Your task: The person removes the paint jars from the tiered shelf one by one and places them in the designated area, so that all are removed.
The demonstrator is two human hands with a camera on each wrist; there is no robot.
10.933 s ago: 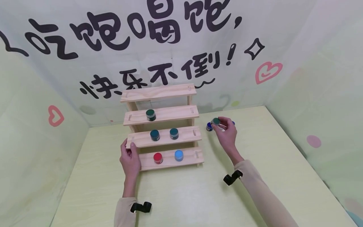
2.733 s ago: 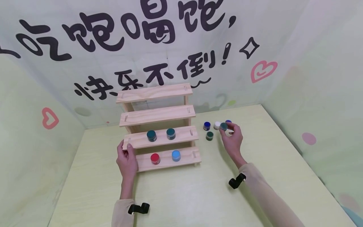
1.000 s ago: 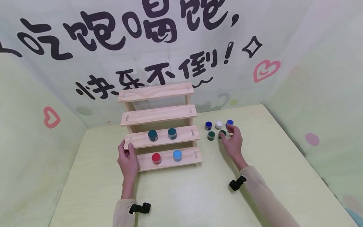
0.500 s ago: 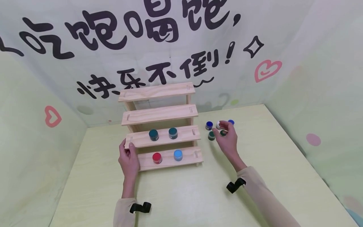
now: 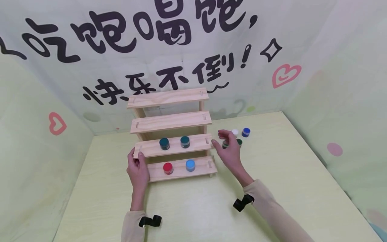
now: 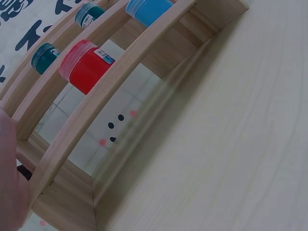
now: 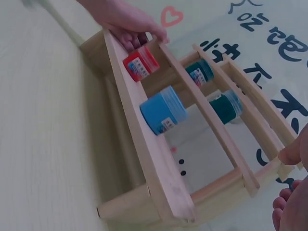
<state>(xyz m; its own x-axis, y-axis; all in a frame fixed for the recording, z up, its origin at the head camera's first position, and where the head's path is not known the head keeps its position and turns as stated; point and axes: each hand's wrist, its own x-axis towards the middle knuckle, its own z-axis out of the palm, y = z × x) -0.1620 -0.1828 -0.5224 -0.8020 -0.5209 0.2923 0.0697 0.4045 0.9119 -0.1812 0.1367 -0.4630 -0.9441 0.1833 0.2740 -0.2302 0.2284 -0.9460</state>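
Note:
A four-step wooden rack (image 5: 170,122) stands on the table, its left end gripped by my left hand (image 5: 137,170), thumb on top of the second step from the bottom. On that step sit two teal-lidded paint jars (image 5: 185,142). The bottom step bears a red paint jar (image 5: 168,168) and a light blue one (image 6: 148,9). My right hand (image 5: 230,150) holds nothing; its fingers are loosely bent beside the rack's right end. In the right wrist view, its thumb is close to the step ends; whether it touches them I cannot tell.
Partly behind my right hand, two dark green jars (image 5: 239,142) and a white-lidded jar (image 5: 234,132) stand on the table (image 5: 290,161). A blue jar (image 5: 246,132) is just right of them. A printed cloth wall (image 5: 99,67) rises behind the rack.
The green jar on the third step is gone from the rack. My right hand set a green jar among the table jars, let go and moved left to the rack. My left hand kept its grip.

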